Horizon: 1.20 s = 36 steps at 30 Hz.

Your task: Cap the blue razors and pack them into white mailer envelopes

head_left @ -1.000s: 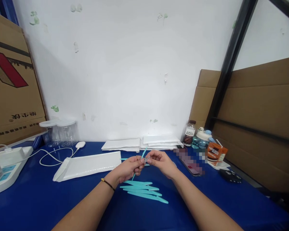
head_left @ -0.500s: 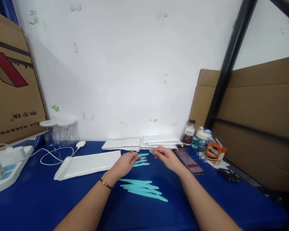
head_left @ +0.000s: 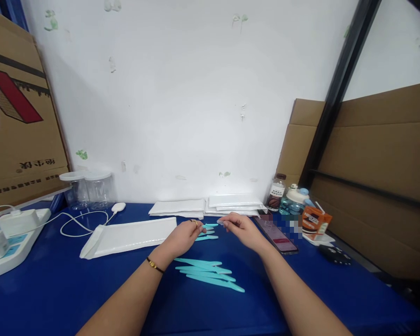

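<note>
My left hand (head_left: 182, 239) rests on the blue table with its fingers curled round the near end of a teal plastic stick (head_left: 210, 225). That stick lies among two or three others (head_left: 207, 237) just beyond the fingertips. My right hand (head_left: 241, 228) hovers close to the right of them, with thumb and forefinger pinched on a small clear cap (head_left: 220, 222). Nearer to me lies a row of several long teal sticks (head_left: 208, 273), side by side between my forearms.
A white padded envelope (head_left: 129, 237) lies left of my hands, with more stacked at the wall (head_left: 210, 206). A phone (head_left: 277, 235), a bottle (head_left: 276, 192), a carton (head_left: 314, 221) and a black object (head_left: 334, 255) are at right. Clear jars (head_left: 87, 189), a cable and white power strip (head_left: 7, 238) are at left.
Both hands were raised together, working a teal stick and a cap. They have since parted and dropped toward the table; my left hand brought the stick down among the others at the far side.
</note>
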Motion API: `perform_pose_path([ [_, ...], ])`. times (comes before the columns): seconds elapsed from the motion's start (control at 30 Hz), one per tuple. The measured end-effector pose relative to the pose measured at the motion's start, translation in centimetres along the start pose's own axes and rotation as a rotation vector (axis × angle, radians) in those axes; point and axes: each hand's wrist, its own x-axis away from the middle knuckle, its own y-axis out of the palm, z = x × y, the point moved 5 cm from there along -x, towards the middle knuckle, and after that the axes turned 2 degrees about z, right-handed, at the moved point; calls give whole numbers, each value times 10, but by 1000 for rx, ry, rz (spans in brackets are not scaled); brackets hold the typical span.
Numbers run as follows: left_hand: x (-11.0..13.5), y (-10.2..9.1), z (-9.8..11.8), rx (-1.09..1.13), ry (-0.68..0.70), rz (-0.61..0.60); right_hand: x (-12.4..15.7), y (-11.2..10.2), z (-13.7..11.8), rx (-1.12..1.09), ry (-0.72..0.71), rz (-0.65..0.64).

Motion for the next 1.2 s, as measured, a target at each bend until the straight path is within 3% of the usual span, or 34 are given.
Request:
perform_pose_path([
  [0.4,-2,17,3,-79,35,-59,2,24,-13,78,-1,-113],
  [0.5,-5,16,-5,-188,13,-25,1,7,-8,140,-1,-51],
  [0.63,-8,11,-21,-326,-21,24,2,-39,12,305,90,162],
  [0.73,-8,11,-29,-350,-45,2,6,-56,33,453,257,116],
  [0.9,-4,6,-20,-240,-23,49,16,-55,51,615,439,24],
  [1.03,3,11,-8,-22,8,-144,19,-46,57,704,532,-70],
  [1.2,11,21,-4,2,-29,-346,16,-35,57,803,508,-92],
])
